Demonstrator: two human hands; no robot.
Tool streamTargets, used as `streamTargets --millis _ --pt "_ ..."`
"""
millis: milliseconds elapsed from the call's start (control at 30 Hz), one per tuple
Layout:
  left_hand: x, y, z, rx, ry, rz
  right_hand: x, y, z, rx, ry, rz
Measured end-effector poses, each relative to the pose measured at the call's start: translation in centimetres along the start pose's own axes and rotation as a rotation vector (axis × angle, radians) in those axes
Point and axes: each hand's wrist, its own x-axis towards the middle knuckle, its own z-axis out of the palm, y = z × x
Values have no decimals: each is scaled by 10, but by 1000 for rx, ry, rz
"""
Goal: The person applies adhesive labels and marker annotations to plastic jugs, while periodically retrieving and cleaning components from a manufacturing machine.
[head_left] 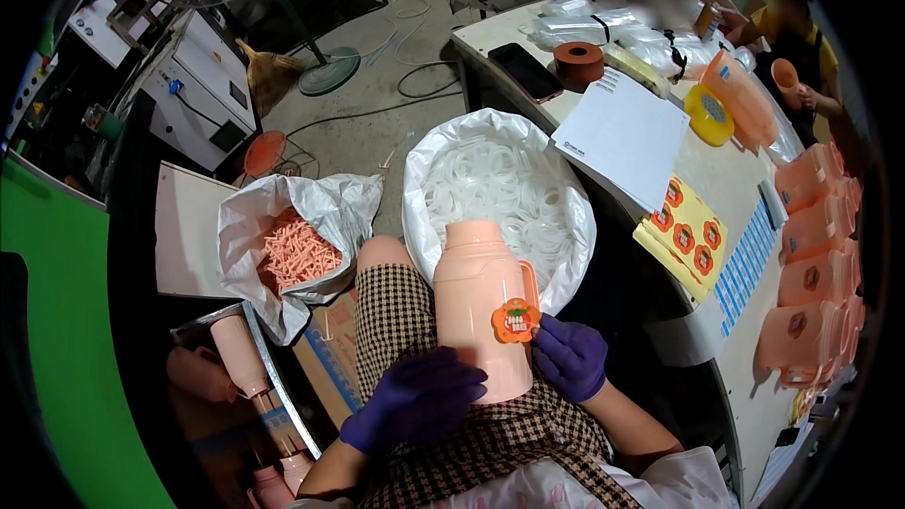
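Note:
A pink plastic vacuum jug [476,302], its narrow neck pointing away from me, leans on my lap. My left hand [415,401], in a purple glove, steadies it with fingers laid across the lower left of its body. On the jug's right side, beside the handle [530,283], is an orange flower-shaped sticker [515,321]. The gloved fingertips of my right hand [571,358] pinch this sticker's right edge. How much of the sticker lies against the jug I cannot tell.
Beyond my knees stand a sack of clear plastic rings [500,184] and a sack of small pink parts [300,253]. The table at right bears a sticker sheet [681,236], paper [622,137], a phone [524,72], tape [709,115] and several pink jugs [801,335]. A co-worker [801,47] is at far right.

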Motion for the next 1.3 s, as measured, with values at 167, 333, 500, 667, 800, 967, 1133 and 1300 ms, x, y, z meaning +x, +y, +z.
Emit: streamTargets --millis 167,333,500,667,800,967,1133,1300 --pt "17 -5 -3 147 33 60 2 5 2 5 -3 -37" --pt "33 -16 -5 199 23 60 -5 12 6 -7 -41 -35" --pt "70 -29 2 341 28 21 -17 19 5 -123 -273 -35" --pt "72 -60 28 349 -96 144 -28 21 -9 -317 -544 84" --pt "75 -53 27 330 -53 143 -15 32 -48 -137 -419 275" --pt "115 -67 -3 268 183 67 71 79 -93 -354 31 375" --pt "219 -90 18 380 115 148 168 199 -83 -498 10 344" --pt "248 -114 51 449 44 155 202 276 -45 -605 -317 597"
